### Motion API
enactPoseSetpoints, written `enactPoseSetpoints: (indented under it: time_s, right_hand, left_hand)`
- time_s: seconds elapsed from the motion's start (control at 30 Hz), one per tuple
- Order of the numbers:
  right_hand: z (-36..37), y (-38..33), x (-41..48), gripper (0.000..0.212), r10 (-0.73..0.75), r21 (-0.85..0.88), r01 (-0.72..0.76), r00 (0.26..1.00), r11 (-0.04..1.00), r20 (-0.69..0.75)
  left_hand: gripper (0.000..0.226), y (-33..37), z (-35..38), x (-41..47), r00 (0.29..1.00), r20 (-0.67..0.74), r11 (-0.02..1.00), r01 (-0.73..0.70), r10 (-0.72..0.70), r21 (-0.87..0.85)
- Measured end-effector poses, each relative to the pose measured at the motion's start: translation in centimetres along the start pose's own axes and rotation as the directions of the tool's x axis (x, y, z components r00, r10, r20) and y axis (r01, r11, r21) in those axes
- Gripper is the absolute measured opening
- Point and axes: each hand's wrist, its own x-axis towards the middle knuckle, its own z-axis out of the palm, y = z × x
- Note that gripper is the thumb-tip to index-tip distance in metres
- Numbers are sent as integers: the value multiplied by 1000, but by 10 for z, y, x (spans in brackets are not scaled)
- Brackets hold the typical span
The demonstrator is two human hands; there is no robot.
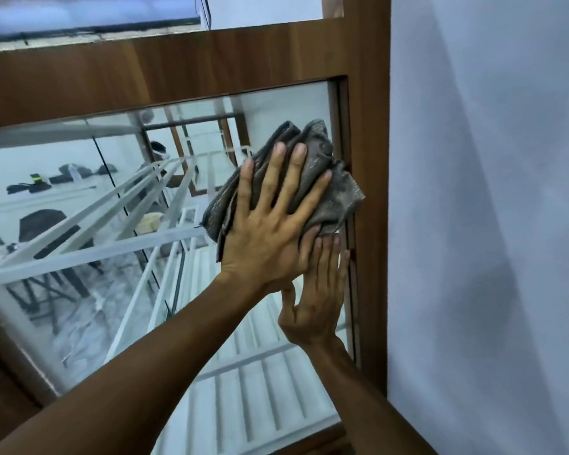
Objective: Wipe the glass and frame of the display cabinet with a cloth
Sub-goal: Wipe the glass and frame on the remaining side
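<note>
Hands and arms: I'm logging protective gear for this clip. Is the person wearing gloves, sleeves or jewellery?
No. The left hand and right hand are ungloved; the left forearm and right forearm are bare, no sleeve in view; no watch, ring or bracelet shows.

You have a plain pale blue-grey painted wall (490, 192) filling the right of the frame, white slatted metal racks (260, 382) at lower centre, a blurred dark chair-like shape (43, 224) at left, and small dark objects (27, 188) just above it.
</note>
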Motion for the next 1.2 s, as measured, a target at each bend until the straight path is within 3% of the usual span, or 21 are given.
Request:
enactPoseSetpoints:
  time_s: [0.13,0.5,0.67,0.8,0.9,0.93,1.03,1.1,1.17,1.2]
  right_hand:
    - [-2,6,-6,67,17,5,-17,1000,1000,-8]
    - [0,9,-9,68,32,-31,-32,999,999,14]
    - [-6,4,-5,63,0,-12,1,997,1000,71]
    - [-4,-8,21,58,-84,-25,87,992,996,94]
    - [-2,-18,46,60,-112,-65,118,990,991,89]
    - [-3,-21,49,61,-105,-73,111,991,991,82]
    - [-3,-35,53,62,-120,-43,124,989,991,85]
    - [0,-46,61,62,-167,-27,171,980,985,104]
    - [4,-55,68,63,-171,-22,174,980,984,100]
    - [6,-59,68,64,-176,-16,179,979,984,103]
  left_hand:
    - [68,-1,1,7,992,6,992,-127,127,-11]
    - [69,-11,-2,0,994,-12,994,-110,110,7]
    - [71,-20,-6,-28,991,-74,993,114,-112,13]
    - [71,-43,-8,-53,987,-95,991,133,-131,21]
    - [71,-56,-10,-77,912,-163,924,382,-377,0]
    - [71,-56,-11,-84,905,-162,917,398,-394,-7]
    - [70,-65,-9,-102,957,-143,966,259,-253,22]
    - [69,-70,-9,-110,899,-199,918,398,-390,-3]
    - [71,-65,-10,-118,767,-228,795,603,-600,-62]
    - [71,-62,-9,-124,772,-226,800,598,-593,-56]
